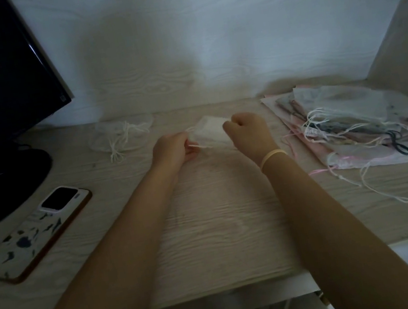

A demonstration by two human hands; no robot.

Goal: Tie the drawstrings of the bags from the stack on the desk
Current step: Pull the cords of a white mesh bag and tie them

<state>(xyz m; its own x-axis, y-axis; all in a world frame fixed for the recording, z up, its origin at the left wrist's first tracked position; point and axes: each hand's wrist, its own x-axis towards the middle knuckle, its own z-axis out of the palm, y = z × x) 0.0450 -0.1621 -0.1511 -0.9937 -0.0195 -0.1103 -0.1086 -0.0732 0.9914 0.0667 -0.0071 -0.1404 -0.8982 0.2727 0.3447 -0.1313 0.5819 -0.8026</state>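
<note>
The desk (211, 234) keeps the untied stack (359, 123) to the right and a finished sheer bag (119, 136) set apart on the left, sorting done from pending. Between them, the left hand (172, 151) pinches a drawstring (200, 146) while the right hand (246, 131) clenches the white bag (208, 130), likely pulling its mouth shut

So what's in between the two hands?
A small white bag, held between the left hand and right hand, seen in the head view.
</note>
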